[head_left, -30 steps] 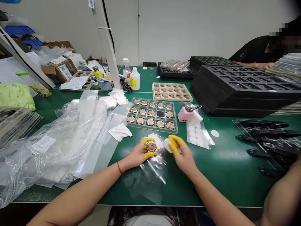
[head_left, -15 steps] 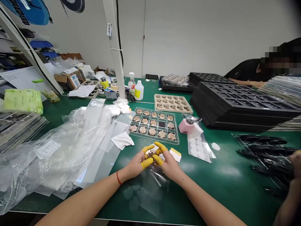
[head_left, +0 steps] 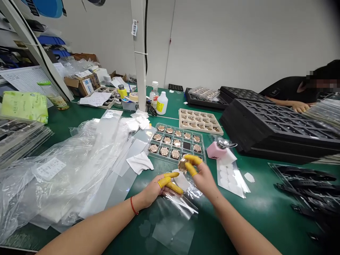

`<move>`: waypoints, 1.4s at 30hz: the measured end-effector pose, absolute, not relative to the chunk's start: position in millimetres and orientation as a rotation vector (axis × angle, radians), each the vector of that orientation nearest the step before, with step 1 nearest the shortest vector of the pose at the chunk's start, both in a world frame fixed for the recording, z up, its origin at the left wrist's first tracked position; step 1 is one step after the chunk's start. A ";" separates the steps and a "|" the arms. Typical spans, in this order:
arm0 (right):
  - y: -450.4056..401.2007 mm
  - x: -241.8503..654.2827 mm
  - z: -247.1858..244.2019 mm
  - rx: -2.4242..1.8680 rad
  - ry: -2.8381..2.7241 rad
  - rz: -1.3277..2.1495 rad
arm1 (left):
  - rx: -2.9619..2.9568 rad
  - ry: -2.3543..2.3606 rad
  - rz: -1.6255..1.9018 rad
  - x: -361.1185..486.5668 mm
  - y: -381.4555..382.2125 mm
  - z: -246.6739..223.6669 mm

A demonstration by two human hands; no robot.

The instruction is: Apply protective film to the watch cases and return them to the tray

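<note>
My right hand (head_left: 202, 177), with yellow finger cots, pinches a round rose-gold watch case (head_left: 183, 164) just above the near edge of a clear tray (head_left: 202, 141) that holds several similar cases. My left hand (head_left: 159, 187), also in yellow cots, rests on the green mat with fingers spread on a clear plastic film (head_left: 175, 216); a small white pad (head_left: 182, 180) lies at its fingertips. It holds nothing.
Crumpled plastic bags (head_left: 61, 166) fill the left. A pink dispenser bottle (head_left: 216, 149), white round pads (head_left: 232, 175), a beige tray (head_left: 199, 121), stacked black trays (head_left: 276, 127) and black watch straps (head_left: 305, 180) lie to the right. Another person (head_left: 297, 92) works at the far right.
The watch case passed from my left hand to my right hand, which moved it up towards the clear tray. My left hand dropped onto the film.
</note>
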State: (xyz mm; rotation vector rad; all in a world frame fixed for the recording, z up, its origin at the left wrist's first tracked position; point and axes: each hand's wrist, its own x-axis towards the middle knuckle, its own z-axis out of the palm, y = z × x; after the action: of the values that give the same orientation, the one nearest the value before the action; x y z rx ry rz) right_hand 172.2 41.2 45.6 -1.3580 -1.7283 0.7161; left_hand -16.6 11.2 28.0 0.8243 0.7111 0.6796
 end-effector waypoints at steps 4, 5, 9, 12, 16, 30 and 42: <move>112.3 198.7 56.4 -1.728 -1.750 0.260 | 0.865 0.814 0.636 -19.0 13.2 36.7; 127.0 203.4 53.7 -1.776 -1.773 0.218 | 0.879 0.827 0.633 -19.2 13.7 38.3; 159.6 207.0 36.1 -1.840 -1.955 0.141 | 0.886 0.832 0.625 -19.1 15.4 38.8; 168.1 195.8 28.2 -1.820 -2.121 0.083 | 0.895 0.829 0.617 -19.4 16.9 34.1; 182.1 173.7 28.3 -1.797 -2.346 0.114 | 0.929 0.836 0.587 -19.4 19.4 28.6; 181.2 161.5 44.9 -1.860 -2.390 -0.004 | 0.996 0.903 0.667 -16.6 23.4 21.9; 31.4 129.2 45.1 -1.433 -1.809 0.998 | 1.086 0.704 1.024 -11.1 4.7 18.3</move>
State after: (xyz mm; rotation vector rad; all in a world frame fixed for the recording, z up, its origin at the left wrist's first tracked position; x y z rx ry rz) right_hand 129.2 31.4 45.1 -1.4327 -1.8094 0.9979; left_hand -11.1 4.7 18.3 1.0864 0.7038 1.0243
